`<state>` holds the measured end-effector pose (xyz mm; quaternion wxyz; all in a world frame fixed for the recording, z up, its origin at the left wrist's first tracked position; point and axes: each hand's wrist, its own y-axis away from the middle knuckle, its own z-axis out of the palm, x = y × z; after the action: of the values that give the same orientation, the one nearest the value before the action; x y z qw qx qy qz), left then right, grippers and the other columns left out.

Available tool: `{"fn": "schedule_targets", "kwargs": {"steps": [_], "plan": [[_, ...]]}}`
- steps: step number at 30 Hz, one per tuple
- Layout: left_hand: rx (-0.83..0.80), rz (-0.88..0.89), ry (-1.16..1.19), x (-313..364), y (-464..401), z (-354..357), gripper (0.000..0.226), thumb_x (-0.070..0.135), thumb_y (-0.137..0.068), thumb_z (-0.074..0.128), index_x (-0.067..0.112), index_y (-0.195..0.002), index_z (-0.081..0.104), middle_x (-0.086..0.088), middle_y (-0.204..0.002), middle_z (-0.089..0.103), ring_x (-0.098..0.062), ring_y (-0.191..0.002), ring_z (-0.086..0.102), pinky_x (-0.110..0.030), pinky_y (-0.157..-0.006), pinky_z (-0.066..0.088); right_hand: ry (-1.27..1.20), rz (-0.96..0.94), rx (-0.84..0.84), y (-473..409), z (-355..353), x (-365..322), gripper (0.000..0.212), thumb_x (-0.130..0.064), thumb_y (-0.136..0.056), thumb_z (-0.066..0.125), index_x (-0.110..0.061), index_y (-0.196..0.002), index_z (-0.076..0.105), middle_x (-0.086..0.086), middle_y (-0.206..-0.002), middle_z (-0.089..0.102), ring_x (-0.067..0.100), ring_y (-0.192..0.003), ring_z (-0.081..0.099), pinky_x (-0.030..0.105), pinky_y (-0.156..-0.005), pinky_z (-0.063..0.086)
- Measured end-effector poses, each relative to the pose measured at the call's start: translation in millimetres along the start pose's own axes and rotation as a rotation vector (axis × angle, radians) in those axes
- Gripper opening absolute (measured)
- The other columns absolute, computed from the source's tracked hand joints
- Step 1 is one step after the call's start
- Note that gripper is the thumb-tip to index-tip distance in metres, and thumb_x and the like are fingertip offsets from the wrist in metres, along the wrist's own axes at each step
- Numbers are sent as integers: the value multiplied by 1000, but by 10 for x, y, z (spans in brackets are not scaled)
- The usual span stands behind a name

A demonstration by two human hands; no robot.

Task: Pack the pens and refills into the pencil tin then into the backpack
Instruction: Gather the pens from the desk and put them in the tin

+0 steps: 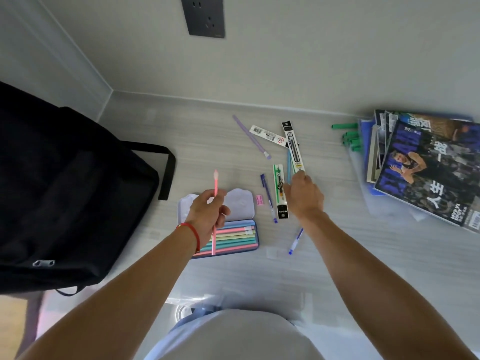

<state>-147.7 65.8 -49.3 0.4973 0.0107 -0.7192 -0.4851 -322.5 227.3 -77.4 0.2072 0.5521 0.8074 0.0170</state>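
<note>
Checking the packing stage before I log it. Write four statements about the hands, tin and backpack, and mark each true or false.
1. The left hand holds a pink pen above the pencil tin. True.
2. The pencil tin is shut. False: its lid is open, with pastel pens inside.
3. The right hand reaches among the refill packets on the table. True.
4. The tin is inside the black backpack. False: it lies on the table beside it.

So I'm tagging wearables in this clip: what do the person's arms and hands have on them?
Both forearms are bare, with no sleeves in view. The left hand has a thin red string bracelet round its wrist. The right hand shows no ring, watch, band or glove from this view.
</note>
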Motion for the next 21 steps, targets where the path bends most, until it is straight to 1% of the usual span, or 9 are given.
{"fn": "schedule_targets", "kwargs": {"steps": [2, 5, 7, 8, 11, 13, 16, 19, 21], "plan": [[12, 11, -29, -18, 4, -7, 14, 28, -96, 60, 19, -100, 70, -9, -65, 64, -14, -41, 39, -26, -44, 38, 1, 81, -53, -68, 91, 30, 34, -31, -102, 51, -1, -119, 51, 21, -118, 64, 43, -106, 64, 45, -84, 50], [52, 120, -125, -15, 32, 4, 15, 29, -96, 58, 23, -93, 72, -3, -63, 70, -11, -41, 45, -22, -42, 41, -44, 142, -51, -76, 210, 60, 33, -31, -102, 49, -1, -114, 56, 20, -114, 67, 42, -102, 65, 42, -81, 49], [54, 214, -203, -9, 62, 29, 17, 27, -99, 54, 22, -97, 70, -1, -67, 74, -8, -43, 52, -18, -44, 46, -89, 149, -32, -36, 222, 79, 28, -31, -98, 52, -4, -103, 58, 17, -102, 69, 39, -87, 64, 37, -71, 47], [45, 252, -236, 2, 78, 51, 17, 25, -100, 52, 21, -99, 69, -2, -72, 75, -8, -47, 57, -20, -48, 50, -124, 154, -6, -5, 208, 100, 24, -30, -96, 54, -6, -96, 58, 15, -95, 69, 36, -78, 61, 35, -66, 44], [19, 349, -336, 73, 140, 195, 20, 22, -101, 48, 17, -102, 67, -7, -88, 75, -10, -57, 65, -27, -62, 60, -286, 152, 157, 193, 112, 209, 16, -27, -93, 55, -11, -94, 54, 4, -78, 62, 29, -65, 54, 32, -62, 41], [29, 458, -458, 139, 196, 348, 21, 23, -101, 48, 15, -100, 67, -8, -89, 74, -11, -65, 68, -30, -69, 59, -457, 119, 299, 430, 52, 288, 11, -26, -95, 56, -15, -97, 53, -2, -78, 62, 24, -63, 58, 29, -61, 41], [1, 746, -659, 208, 294, 607, 20, 17, -100, 49, 6, -97, 66, -13, -84, 69, -28, -76, 64, -41, -70, 52, -734, 89, 423, 777, -68, 318, 7, -29, -96, 58, -24, -99, 55, -9, -83, 67, 20, -58, 64, 29, -56, 46], [-112, 947, -782, 225, 359, 794, 17, 5, -99, 47, -1, -102, 63, -17, -91, 66, -35, -83, 61, -41, -73, 50, -889, 20, 331, 877, -209, 267, 7, -33, -94, 61, -27, -93, 57, -13, -81, 70, 15, -51, 67, 23, -49, 49], [-151, 945, -868, 209, 365, 841, 18, 9, -100, 47, 3, -105, 63, -17, -86, 66, -37, -80, 60, -38, -71, 48, -1059, 10, 215, 802, -271, 179, 10, -28, -94, 65, -21, -89, 61, 0, -77, 74, 20, -49, 67, 25, -43, 47]]}}
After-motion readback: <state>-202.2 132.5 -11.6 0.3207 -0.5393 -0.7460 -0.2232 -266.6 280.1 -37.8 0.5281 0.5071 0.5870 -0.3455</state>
